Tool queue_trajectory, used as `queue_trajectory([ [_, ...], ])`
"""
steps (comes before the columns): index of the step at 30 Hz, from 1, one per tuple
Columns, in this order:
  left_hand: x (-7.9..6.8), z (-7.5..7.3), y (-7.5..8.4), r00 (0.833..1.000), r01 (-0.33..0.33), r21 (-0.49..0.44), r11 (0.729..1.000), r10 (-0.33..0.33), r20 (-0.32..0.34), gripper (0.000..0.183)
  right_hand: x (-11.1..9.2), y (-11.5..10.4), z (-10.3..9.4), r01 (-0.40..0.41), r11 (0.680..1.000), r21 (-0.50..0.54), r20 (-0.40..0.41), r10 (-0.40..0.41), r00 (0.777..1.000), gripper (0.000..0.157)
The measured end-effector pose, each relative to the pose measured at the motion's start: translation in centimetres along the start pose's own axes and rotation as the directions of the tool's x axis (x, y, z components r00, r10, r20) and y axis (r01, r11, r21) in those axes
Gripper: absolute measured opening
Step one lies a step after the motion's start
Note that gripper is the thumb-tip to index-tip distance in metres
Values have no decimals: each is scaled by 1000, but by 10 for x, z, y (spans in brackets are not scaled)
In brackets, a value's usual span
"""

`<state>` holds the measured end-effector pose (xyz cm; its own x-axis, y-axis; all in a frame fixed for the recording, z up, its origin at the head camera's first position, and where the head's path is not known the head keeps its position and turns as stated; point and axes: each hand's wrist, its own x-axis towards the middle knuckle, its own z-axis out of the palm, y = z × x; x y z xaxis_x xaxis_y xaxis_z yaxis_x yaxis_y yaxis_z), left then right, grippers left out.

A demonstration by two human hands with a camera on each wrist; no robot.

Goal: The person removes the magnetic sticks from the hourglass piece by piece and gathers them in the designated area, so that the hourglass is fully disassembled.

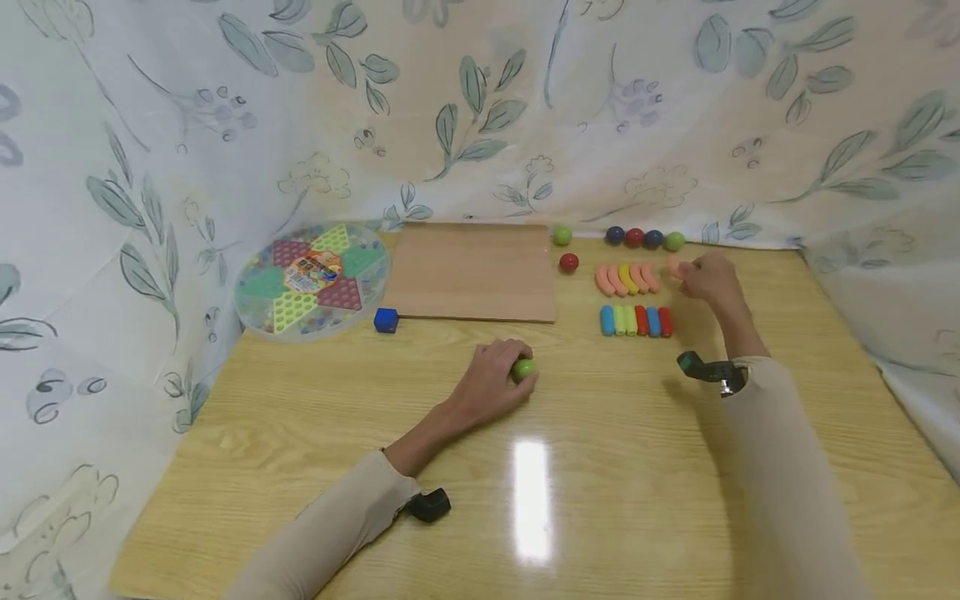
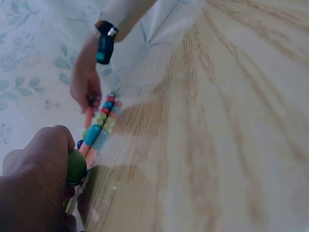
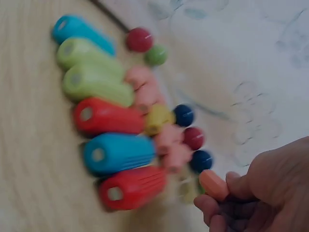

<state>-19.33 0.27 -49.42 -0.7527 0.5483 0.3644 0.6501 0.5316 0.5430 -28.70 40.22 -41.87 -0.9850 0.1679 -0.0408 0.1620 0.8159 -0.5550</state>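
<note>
My left hand (image 1: 491, 382) grips a green ball (image 1: 524, 370) on the table in front of the wooden board; the left wrist view shows the ball (image 2: 76, 168) under curled fingers. My right hand (image 1: 712, 279) pinches a salmon-pink curved piece (image 3: 214, 184) between thumb and fingers, at the right end of a row of similar curved pieces (image 1: 628, 279), one of them yellow. Nearer me lies a row of ridged cylinders (image 1: 636, 321) in blue, light green and red. Behind the curved pieces sit dark blue, red and green balls (image 1: 634, 237) in a line.
A flat wooden board (image 1: 472, 275) lies at the back middle, with a blue cube (image 1: 386, 320) at its front left corner. Left of it is a round star-patterned game board (image 1: 311, 279). A red ball (image 1: 568, 263) and another green ball (image 1: 562, 236) sit right of the board. Patterned cloth (image 1: 480, 108) hangs behind.
</note>
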Motion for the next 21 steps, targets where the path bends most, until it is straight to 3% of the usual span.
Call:
queue_trajectory([
  [8, 0, -3, 0, 1000, 0, -7, 1000, 0, 1, 24, 6, -1, 18, 10, 998, 63, 35, -12, 999, 47],
  [13, 1, -1, -1, 1000, -1, -2, 1000, 1, -22, 25, 9, -4, 20, 16, 1000, 4, 33, -16, 999, 41],
  [21, 2, 1, -1, 1000, 1, -1, 1000, -1, -25, 26, 2, -4, 15, 35, 997, -65, 101, -28, 994, 44],
])
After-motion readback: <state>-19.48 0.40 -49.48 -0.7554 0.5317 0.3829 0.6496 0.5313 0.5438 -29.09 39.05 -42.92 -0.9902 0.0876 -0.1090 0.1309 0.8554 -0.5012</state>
